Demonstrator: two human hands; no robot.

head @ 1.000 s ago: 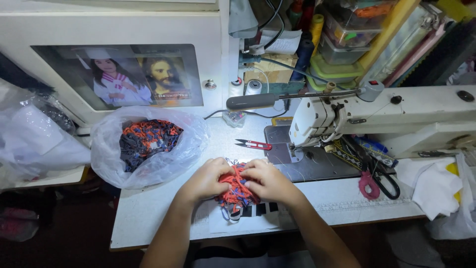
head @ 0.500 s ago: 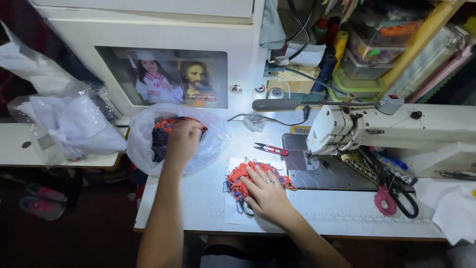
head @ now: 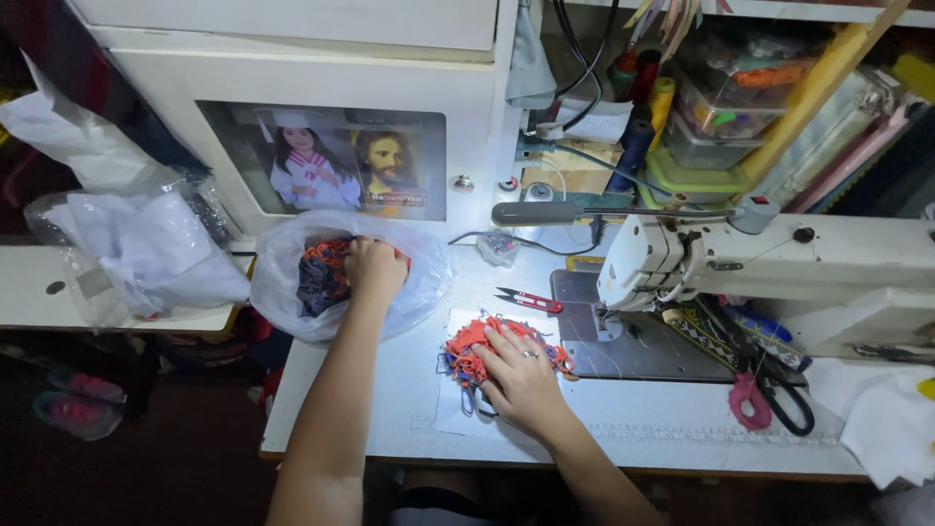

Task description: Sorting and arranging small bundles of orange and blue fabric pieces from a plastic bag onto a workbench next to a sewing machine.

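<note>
My left hand (head: 374, 270) reaches into a clear plastic bag (head: 284, 284) at the left of the sewing table and closes on the orange and dark fabric pieces (head: 317, 278) inside it. My right hand (head: 521, 375) lies flat, fingers spread, on a small heap of orange and blue fabric pieces (head: 467, 351) in front of the sewing machine (head: 779, 268). Red thread snips (head: 528, 299) lie just beyond that heap.
The white sewing machine fills the right side, with pink-handled scissors (head: 765, 394) under its arm. White cloth (head: 891, 419) lies at the far right. More plastic bags (head: 136, 244) sit on a side surface to the left. A framed picture panel (head: 336, 166) and cluttered shelves stand behind.
A second ago both hands were on the fabric heap. My left hand has since moved left into the plastic bag, and my right hand now presses the heap alone.
</note>
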